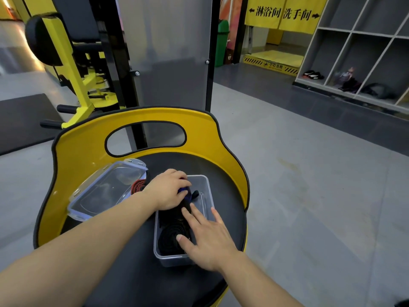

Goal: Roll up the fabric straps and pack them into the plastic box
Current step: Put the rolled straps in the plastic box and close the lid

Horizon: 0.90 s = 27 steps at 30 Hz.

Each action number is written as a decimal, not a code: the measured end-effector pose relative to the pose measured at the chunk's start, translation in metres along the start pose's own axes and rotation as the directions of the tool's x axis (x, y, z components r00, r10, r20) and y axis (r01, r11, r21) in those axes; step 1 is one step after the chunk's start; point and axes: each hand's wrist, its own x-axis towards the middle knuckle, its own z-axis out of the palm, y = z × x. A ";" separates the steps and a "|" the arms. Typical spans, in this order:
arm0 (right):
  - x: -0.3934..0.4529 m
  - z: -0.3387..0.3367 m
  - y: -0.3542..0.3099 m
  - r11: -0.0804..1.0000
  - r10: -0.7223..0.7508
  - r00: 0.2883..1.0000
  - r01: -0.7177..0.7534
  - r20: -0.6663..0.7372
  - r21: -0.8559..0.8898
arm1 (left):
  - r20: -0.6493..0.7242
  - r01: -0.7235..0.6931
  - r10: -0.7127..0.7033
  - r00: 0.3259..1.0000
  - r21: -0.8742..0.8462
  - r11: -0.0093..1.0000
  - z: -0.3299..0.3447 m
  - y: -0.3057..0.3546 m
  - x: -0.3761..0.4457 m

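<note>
Nearest the camera, two bare forearms reach in from the bottom of the frame over the black seat (pixel 124 273) with its yellow back (pixel 199 129). The clear plastic box (pixel 204 185) lies centre-right, its long axis running away from the camera. The right hand (pixel 208 238), fingers straight, presses down on a rolled black strap (pixel 169 238) in the near end. The left hand (pixel 168 189) curls round a blue-and-black strap (pixel 186 193) at the box's far end, the only space left, directly beneath that grip. Left of the box sits its clear lid (pixel 101 193), and a red-and-black roll (pixel 137 186) lies beside the lid, still unpacked, nearer the left hand.
</note>
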 end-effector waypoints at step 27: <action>0.003 0.005 0.004 1.000 -0.002 0.999 0.003 -0.043 0.025 | 0.168 0.605 -0.599 0.783 0.017 0.796 0.015 0.027 0.048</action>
